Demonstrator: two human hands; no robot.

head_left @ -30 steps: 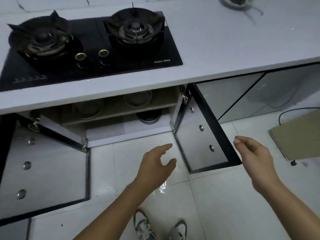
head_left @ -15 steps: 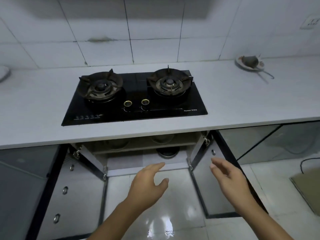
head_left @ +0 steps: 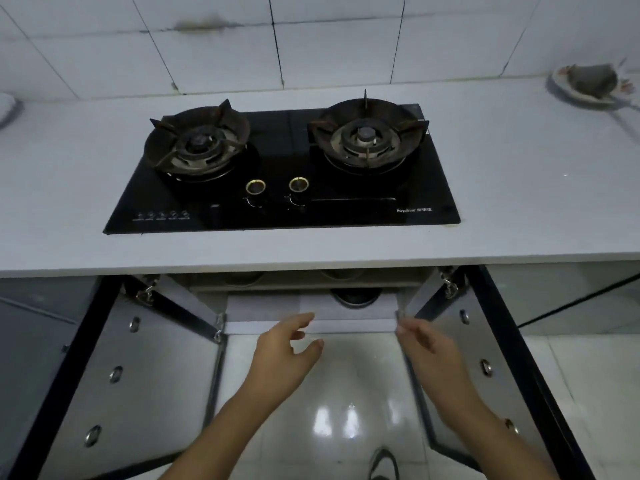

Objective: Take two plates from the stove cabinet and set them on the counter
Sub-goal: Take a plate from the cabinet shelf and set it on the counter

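Black glass forms the top of the two-burner gas stove [head_left: 282, 174] set into the pale grey counter [head_left: 519, 188], and below it we see the stove cabinet [head_left: 311, 289] with both doors swung wide. The left door [head_left: 131, 375] and the right door [head_left: 485, 368] each show their grey inner face with round metal fittings and a black edge. Inside, under the counter's lip, we can make out only the dim rims of dishes: two shadowed round shapes on the upper shelf [head_left: 239, 278] and a darker bowl or plate [head_left: 353, 295] on the lower level, right of centre. We cannot tell which of these are plates.

Our left hand [head_left: 284, 351] reaches toward the cabinet's white bottom ledge [head_left: 346, 325], fingers spread and thumb apart, holding nothing. Our right hand [head_left: 426, 351] is just beside the lower hinge corner of the right door, fingers loosely extended and apart, also empty. Neither hand touches any dish.

On the counter at far right sits a small dish with a dark object [head_left: 588, 83] in it. White tiles [head_left: 311, 39] cover the wall behind the stove, and a shoe [head_left: 382, 464] shows on the glossy floor below.
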